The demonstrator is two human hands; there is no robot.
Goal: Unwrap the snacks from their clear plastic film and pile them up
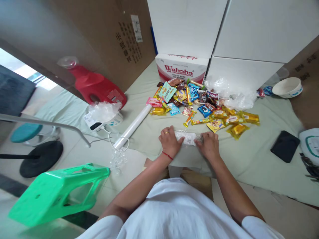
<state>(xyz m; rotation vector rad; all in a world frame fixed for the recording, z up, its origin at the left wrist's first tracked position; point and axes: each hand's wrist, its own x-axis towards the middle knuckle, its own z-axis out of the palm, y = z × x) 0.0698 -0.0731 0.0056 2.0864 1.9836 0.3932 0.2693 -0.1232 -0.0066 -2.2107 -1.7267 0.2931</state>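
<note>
A small oblong package in clear plastic wrap with a white label (pixel 189 138) lies at the front of the cloth-covered table. My left hand (pixel 170 141) grips its left end, with a red string on the wrist and a ring on a finger. On its right end is my right hand (pixel 208 143), thumb on top and fingers curled round the far side. What is inside the wrap I cannot make out. Just beyond it spreads a pile of wrapped snacks (pixel 179 96), with several yellow-wrapped pieces (pixel 237 130) on the right.
A white roll (pixel 134 126) lies left of the snacks. Behind stand a Wahaha carton (pixel 181 69) and crumpled clear plastic (pixel 229 91). A red jug (pixel 96 84) is at left, a black pouch (pixel 285 146) and white bowl (pixel 286 89) at right. A green stool (pixel 62 192) lies on the floor.
</note>
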